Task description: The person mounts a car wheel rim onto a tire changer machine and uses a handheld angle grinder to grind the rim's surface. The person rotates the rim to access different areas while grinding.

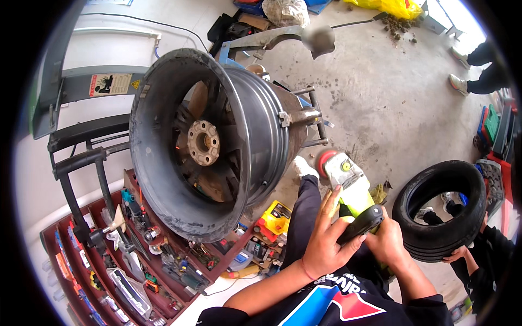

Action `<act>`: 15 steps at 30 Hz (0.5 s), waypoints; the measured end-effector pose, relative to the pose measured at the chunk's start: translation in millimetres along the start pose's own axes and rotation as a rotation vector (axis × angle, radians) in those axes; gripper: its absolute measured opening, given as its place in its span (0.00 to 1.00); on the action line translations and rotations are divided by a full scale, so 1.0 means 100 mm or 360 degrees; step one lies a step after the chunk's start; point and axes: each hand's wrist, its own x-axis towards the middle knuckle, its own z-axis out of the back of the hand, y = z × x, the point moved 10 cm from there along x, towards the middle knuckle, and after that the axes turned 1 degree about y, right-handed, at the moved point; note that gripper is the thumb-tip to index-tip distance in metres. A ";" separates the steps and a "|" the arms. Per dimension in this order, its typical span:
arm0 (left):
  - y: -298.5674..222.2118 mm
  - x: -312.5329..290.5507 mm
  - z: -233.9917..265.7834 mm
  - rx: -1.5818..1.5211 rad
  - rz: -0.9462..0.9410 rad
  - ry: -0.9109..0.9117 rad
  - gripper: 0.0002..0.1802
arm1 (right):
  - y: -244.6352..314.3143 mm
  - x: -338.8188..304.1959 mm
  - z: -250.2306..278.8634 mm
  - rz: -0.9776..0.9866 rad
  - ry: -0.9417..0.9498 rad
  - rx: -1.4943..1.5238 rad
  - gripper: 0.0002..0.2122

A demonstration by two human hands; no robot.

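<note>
In front of my body I hold a lime-green angle grinder (354, 187) with a silver head and a red disc. My left hand (321, 244) is closed around its black side handle (363, 223), its index finger stretched along toward the head. My right hand (388, 240) wraps round the green body behind it. Ahead and to the left, a large dark wheel rim (261, 130) is mounted on a machine, its open side turned leftward. Its hub (203, 142) shows bolt holes and a rusty face. The grinder's disc is apart from the rim.
A red-brown tool rack (163, 266) filled with tools runs along the lower left. A black tire (440, 212) stands at right, with another person's hands on it. A further person's feet (459, 73) show at upper right. A yellow bag (391, 6) lies beyond on the concrete floor.
</note>
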 end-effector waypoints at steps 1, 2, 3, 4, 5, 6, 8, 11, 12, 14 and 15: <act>0.02 0.05 0.02 -0.0010 -0.0026 -0.0024 0.21 | 0.02 0.05 0.00 0.0019 -0.0024 0.0008 0.25; 0.06 0.11 0.04 0.0010 -0.0046 -0.0038 0.21 | 0.04 0.12 0.02 0.0043 -0.0057 0.0021 0.25; 0.10 0.18 0.06 0.0019 -0.0077 -0.0063 0.21 | 0.08 0.21 0.01 0.0095 -0.0047 -0.0013 0.25; 0.14 0.24 0.09 0.0018 -0.0101 -0.0091 0.21 | 0.11 0.30 0.01 0.0111 -0.0050 -0.0023 0.25; 0.20 0.29 0.12 0.0076 -0.0079 -0.0078 0.20 | 0.15 0.38 0.01 0.0127 -0.0056 -0.0037 0.25; 0.25 0.35 0.15 0.0054 -0.0121 -0.0107 0.20 | 0.22 0.48 0.03 0.0180 -0.0084 -0.0020 0.24; 0.39 0.42 0.21 -0.0025 -0.0111 -0.0165 0.19 | 0.28 0.65 -0.01 0.0143 -0.0045 -0.0100 0.24; 0.62 0.45 0.26 -0.0206 -0.0096 -0.0207 0.18 | 0.44 0.83 -0.05 0.0194 -0.0050 -0.0184 0.24; 0.71 0.41 0.28 -0.0229 -0.0033 -0.0226 0.19 | 0.45 0.86 -0.08 0.0164 -0.0048 -0.0228 0.25; 0.77 0.34 0.28 -0.0244 -0.0078 -0.0227 0.20 | 0.55 0.83 -0.12 0.0266 -0.0106 -0.0234 0.26; 0.80 0.29 0.27 -0.0234 -0.0066 -0.0219 0.20 | 0.58 0.80 -0.12 0.0300 -0.0139 -0.0228 0.28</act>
